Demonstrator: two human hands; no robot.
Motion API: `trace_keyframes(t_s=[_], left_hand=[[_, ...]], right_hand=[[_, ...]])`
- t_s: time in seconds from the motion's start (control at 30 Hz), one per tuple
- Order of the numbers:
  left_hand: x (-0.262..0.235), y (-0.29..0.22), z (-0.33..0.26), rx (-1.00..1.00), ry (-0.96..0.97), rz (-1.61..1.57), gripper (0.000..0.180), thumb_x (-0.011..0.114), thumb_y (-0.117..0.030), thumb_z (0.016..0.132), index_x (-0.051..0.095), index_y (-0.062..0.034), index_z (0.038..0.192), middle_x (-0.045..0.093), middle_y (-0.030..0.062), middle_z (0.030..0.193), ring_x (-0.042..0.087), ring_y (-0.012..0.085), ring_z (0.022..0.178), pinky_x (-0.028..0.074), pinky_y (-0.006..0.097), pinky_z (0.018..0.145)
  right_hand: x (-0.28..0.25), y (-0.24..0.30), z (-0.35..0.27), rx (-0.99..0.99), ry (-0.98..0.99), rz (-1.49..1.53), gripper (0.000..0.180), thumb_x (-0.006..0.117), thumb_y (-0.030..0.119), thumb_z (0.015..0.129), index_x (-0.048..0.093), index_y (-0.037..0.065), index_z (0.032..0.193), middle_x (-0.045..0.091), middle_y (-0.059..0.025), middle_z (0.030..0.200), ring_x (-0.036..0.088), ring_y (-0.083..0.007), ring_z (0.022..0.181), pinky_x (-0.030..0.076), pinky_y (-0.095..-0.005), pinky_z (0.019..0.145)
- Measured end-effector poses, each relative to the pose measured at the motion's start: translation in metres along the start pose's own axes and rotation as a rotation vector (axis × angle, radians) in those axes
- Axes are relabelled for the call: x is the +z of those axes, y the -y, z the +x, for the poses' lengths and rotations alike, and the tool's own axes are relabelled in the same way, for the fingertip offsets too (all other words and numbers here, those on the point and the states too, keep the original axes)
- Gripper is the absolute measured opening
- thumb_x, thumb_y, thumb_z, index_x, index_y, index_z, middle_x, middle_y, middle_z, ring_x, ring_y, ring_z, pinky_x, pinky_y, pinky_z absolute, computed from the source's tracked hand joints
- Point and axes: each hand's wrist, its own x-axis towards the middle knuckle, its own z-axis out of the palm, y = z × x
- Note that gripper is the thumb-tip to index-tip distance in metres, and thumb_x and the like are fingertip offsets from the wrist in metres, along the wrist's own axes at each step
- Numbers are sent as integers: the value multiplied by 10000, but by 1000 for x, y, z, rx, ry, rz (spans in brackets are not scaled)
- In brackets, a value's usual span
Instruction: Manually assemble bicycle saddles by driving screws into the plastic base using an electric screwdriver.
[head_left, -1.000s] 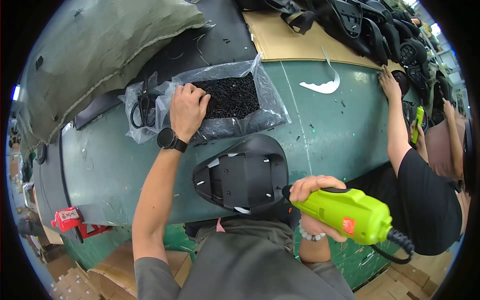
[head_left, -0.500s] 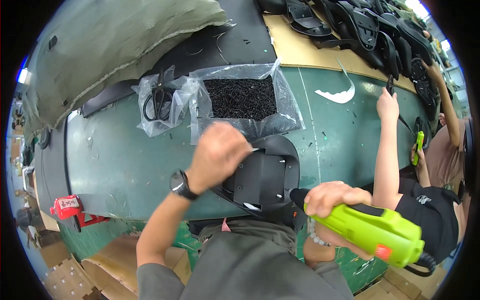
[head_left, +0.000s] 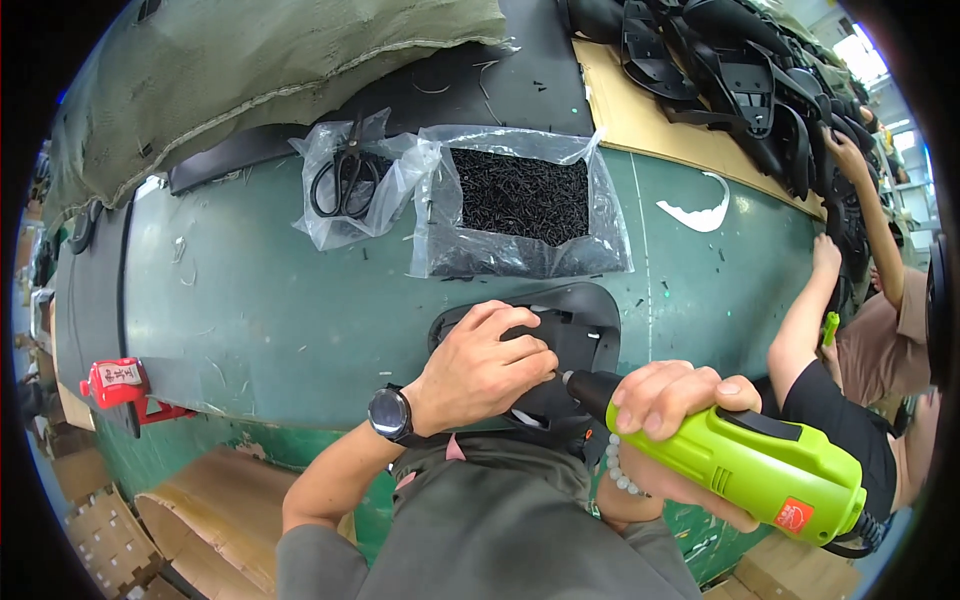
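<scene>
**Left hand back on the part, driver nose at the fingertips**

Since the frame a second ago: left hand (head_left: 487,368) has left the bag of black screws (head_left: 520,205), passed mid-air half a second back, and now sits on the black plastic part (head_left: 560,335) at lower centre. The green electric screwdriver (head_left: 745,460) has swung in from lower right; its black nose now meets the left fingertips (head_left: 545,372).

What I see:
- Left hand: fingers curled, pressing on the part, thumb and index pinched together at the driver tip. Can't tell whether a screw is between them, too small.
- Right hand (head_left: 670,420): clamped around the green screwdriver body, lower right of centre. Bead bracelet at that wrist, black watch on the left wrist.
- Black plastic part lies flat at the near edge of the green table (head_left: 260,300), just below the screw bag, partly covered by the left hand.
- Clear bag with scissors (head_left: 345,180) sits left of the screw bag, touching it.
- Red tag (head_left: 115,380) at the table's left edge.
- More black parts piled on cardboard (head_left: 650,120), upper right.
- Another person's hand (head_left: 828,255) at right edge rests on the table; their other arm reaches up into the pile.
</scene>
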Motion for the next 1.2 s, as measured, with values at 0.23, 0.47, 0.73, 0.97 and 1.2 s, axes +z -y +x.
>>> trace_keyframes(t_s=[0.23,0.47,0.73,0.97,1.2], left_hand=[[-1,7,-5,16,18,-7,149,699,-167,779,634,-101,897,624,-19,868,567,215,1003,445,401,916],[0,14,-12,38,11,-20,162,688,-175,800,638,-96,932,651,-12,971,558,222,1106,431,405,961],[-4,120,40,-194,-70,363,461,625,-333,857,561,-25,1194,562,140,1237,476,327,1198,382,443,1001],[10,168,48,-312,-151,479,143,694,-227,792,698,-86,812,617,43,883,541,237,973,451,380,847],[-10,124,40,-259,-287,201,119,711,-177,792,677,-64,809,670,57,963,599,268,947,493,388,826]], right_hand=[[10,-10,2,-18,-3,-59,994,499,841,721,395,29,1284,579,-84,788,580,-222,550,516,-345,526],[13,-11,4,44,43,-9,993,518,844,702,417,22,1250,586,-115,830,598,-251,595,517,-369,569],[17,-32,3,86,89,-19,1149,558,876,602,387,-8,1317,584,-138,839,582,-278,685,493,-392,622],[33,-41,-2,212,-88,143,583,631,320,815,464,-11,1265,578,-203,875,560,-313,794,466,-445,749],[28,-53,-5,203,-135,156,725,675,422,716,480,-40,1239,581,-198,870,565,-312,782,470,-440,729]])
